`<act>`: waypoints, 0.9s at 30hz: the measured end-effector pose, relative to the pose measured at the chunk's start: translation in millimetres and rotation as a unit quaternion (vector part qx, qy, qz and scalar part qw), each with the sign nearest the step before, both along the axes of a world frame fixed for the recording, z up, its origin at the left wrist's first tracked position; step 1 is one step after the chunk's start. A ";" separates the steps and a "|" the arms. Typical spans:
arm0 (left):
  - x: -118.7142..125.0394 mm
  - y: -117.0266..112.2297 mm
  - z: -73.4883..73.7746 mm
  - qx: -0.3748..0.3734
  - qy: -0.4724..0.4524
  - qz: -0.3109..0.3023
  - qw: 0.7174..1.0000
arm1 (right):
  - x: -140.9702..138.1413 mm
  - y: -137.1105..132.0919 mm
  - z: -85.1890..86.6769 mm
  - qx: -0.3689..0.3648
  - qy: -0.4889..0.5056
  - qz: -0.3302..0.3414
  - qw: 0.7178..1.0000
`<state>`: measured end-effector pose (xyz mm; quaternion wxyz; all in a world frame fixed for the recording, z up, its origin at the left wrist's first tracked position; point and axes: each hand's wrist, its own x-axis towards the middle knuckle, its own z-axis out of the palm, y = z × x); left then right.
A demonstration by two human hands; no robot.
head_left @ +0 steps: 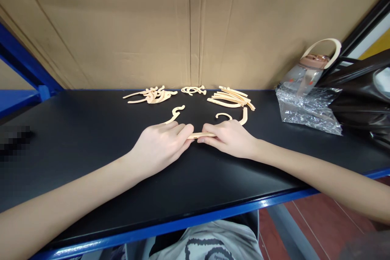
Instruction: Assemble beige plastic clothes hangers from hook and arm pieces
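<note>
A slim beige piece (201, 135) is held level between the two hands, above the black tabletop (158, 199) and near its middle. By the left hand (166, 142), one end of it is pinched between the thumb and the bent fingers; by the right hand (229, 136), the other end is gripped in the same manner. The two hands are kept slightly apart, so that only a short middle part of the piece (with a small dark slot in it) can be seen.

Beyond the left hand, a wavy piece (178, 113) is seen, its lower part being covered by the hand. Beyond the right hand, an open hook (224, 115) and a bent piece (244, 115) are partly hidden; whether these are touched by the fingers, or joined to what is held, cannot be told.

Farther back, three groups of beige parts are laid out: a left pile (157, 96) of curved forms, a small middle group (194, 90) of hooks, and a right pile (231, 99) of long strips. On the right side, a bottle (309, 74) with a looped handle is placed behind crumpled clear plastic (309, 111), and beside it a black bag (362, 93) is seen.
</note>
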<state>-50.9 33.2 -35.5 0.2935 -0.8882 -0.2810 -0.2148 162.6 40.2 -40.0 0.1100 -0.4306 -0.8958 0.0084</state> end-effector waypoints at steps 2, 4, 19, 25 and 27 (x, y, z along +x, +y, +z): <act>0.5 -0.1 0.1 0.009 0.003 0.002 1.000 | -0.5 0.2 -0.3 0.001 0.000 0.001 1.000; 0.6 -0.5 0.4 0.017 0.007 0.005 1.000 | -1.0 0.4 -0.5 0.002 0.000 0.000 1.000; -0.4 0.0 -0.9 0.013 0.016 0.029 0.999 | -0.7 -0.2 0.2 0.000 0.008 0.000 1.000; -1.0 -1.0 0.5 0.020 0.037 0.028 0.999 | -0.4 0.9 -1.3 0.004 0.017 0.000 1.000; -1.4 -0.5 0.2 0.028 0.036 0.022 0.999 | -0.3 0.9 -1.2 0.004 0.019 0.000 1.000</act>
